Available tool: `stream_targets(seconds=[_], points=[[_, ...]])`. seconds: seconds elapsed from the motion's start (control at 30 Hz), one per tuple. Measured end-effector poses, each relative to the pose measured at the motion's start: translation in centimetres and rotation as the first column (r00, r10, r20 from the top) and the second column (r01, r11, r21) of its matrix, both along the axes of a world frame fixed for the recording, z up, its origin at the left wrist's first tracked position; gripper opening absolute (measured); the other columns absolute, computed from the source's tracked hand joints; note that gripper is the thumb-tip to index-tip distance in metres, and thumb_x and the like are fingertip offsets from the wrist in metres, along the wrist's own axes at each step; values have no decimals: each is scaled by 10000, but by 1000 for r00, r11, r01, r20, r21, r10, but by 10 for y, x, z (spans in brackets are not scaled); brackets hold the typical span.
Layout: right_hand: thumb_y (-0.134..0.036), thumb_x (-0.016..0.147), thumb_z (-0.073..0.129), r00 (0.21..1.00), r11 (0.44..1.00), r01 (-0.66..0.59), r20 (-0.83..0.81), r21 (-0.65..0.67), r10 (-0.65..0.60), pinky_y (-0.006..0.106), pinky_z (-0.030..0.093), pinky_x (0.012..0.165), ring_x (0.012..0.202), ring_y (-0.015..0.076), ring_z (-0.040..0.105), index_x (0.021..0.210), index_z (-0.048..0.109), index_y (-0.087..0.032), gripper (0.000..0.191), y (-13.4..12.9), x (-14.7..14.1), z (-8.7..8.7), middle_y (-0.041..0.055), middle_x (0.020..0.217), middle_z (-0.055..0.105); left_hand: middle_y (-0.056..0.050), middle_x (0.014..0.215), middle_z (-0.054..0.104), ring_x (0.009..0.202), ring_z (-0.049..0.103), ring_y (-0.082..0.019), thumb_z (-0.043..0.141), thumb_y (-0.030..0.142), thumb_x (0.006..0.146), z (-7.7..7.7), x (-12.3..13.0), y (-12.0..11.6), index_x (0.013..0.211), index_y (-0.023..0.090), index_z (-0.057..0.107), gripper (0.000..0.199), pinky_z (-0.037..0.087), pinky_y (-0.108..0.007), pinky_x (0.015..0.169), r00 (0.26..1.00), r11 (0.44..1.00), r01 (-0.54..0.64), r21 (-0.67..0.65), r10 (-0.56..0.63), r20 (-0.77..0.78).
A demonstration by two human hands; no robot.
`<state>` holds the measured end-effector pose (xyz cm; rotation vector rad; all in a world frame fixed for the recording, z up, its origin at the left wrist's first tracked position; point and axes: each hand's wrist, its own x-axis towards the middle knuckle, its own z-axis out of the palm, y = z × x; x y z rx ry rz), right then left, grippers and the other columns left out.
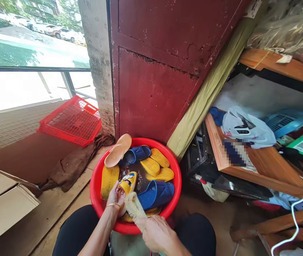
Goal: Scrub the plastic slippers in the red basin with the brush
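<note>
I have the right hand (pixel 157 235) closed around the handle of a scrubbing brush (pixel 134 209), its pale bristles angled down and to the left. The left hand (pixel 116 197) is curled around a yellow slipper (pixel 128 182) with a cartoon print, gripping it low in the basin. The bristle tips appear to meet the slipper or the left hand, though from this angle I can't be sure which. A gold bangle (pixel 113 205) sits on the left wrist.

That slipper lies inside a red plastic basin (pixel 95 192), among other slippers in dark water (pixel 140 176). Blue slippers (pixel 155 195) lie just beside the brush, more yellow slippers (pixel 153 165) sit further in, and a tan pair (pixel 118 151) leans on the far rim.

My black-clad knees (pixel 196 234) flank the basin. To its left are a brown cloth (pixel 68 165), a red plastic crate (pixel 71 121) and a cardboard box (pixel 1 199). A dark red metal door (pixel 151 71) rises behind it, and to the right a wooden shelf (pixel 250 170) holds a white plastic bag (pixel 247 128).
</note>
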<state>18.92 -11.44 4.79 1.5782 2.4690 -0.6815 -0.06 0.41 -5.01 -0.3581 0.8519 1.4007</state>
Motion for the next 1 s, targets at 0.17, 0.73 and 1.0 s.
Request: stream_targets(seconds=[0.17,0.73,1.0], points=[[-183,936,431,980,978,196,-29,67,-195,329,490,832,1013,259,698,1376,589,-346,495,11,33,2,58,1062,763,-18,721,734,593,715,-123,570,5,859,13,6,-4,977,133,665,198,605,-194,642,1000,997,18,76,-18,-7],[-303,925,625,946,861,307,-224,404,-232,315,517,745,890,230,680,1049,685,-224,159,66,-63,-29,74,1013,715,-45,749,739,650,714,-111,573,58,873,16,12,-12,910,115,682,129,591,-177,686,981,953,194,232,-186,-58],[-138,967,475,944,850,316,-230,421,-236,282,464,688,855,210,681,1090,679,-167,240,94,-75,-45,111,989,729,-97,900,770,777,747,-140,567,28,875,20,15,-13,992,94,694,185,603,-215,794,977,958,210,197,-197,-87]])
